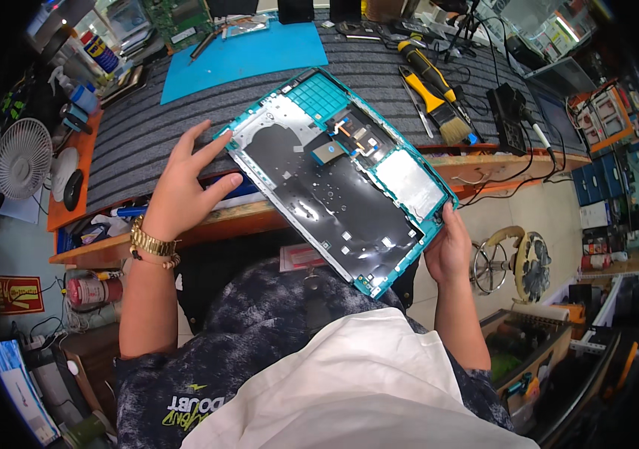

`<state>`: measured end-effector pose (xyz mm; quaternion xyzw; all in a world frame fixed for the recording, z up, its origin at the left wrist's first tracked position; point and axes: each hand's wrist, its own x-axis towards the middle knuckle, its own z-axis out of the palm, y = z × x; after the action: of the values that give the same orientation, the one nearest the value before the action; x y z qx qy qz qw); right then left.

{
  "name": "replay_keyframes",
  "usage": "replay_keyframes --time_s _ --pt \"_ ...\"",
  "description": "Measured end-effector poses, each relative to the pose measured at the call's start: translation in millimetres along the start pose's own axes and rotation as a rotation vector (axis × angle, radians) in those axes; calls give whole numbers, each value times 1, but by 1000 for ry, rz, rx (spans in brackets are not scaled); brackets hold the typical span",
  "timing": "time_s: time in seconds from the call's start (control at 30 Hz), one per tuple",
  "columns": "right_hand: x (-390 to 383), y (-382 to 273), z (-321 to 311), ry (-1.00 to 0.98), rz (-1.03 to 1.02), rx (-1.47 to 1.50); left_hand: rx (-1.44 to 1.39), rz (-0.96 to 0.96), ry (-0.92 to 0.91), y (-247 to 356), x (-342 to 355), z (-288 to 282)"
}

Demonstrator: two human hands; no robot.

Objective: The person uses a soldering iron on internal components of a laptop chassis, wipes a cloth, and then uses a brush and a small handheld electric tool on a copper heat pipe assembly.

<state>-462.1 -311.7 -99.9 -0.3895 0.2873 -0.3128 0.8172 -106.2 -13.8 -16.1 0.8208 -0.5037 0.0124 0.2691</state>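
A teal laptop case panel (297, 161) is tilted over the bench's front edge, its inner side up. Black film covers much of it, with bare metal plates, a ribbon cable and a teal keypad-like grid at its far end. My right hand (450, 247) grips the panel's near right corner, its fingers partly hidden underneath. At the panel's left edge is my left hand (188, 179), fingers and thumb spread. Its index fingertip appears to touch the rim; the hand is not closed around it.
A blue mat (248, 60) lies on the striped grey bench cover (129, 142). To the right are a yellow-handled brush (439, 108), a screwdriver (424, 63) and tweezers (415, 101). Beyond them stands a soldering iron (536, 131) with cables. A drawer (215, 221) is below; a white fan (24, 157) is left.
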Motion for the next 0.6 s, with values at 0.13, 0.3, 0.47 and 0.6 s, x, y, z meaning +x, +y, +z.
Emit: replay_keyframes --time_s 0.13,0.3,0.47,0.6 --pt "3 0 -9 -13 -43 15 -98 -2 104 13 -23 -18" --pt "10 -4 -12 -71 -112 43 -286 6 118 24 -60 -33" --pt "16 -13 -9 -127 -123 69 -483 17 86 27 -90 -42" --pt "30 -27 -10 -166 -88 52 -520 62 71 32 -98 -50"
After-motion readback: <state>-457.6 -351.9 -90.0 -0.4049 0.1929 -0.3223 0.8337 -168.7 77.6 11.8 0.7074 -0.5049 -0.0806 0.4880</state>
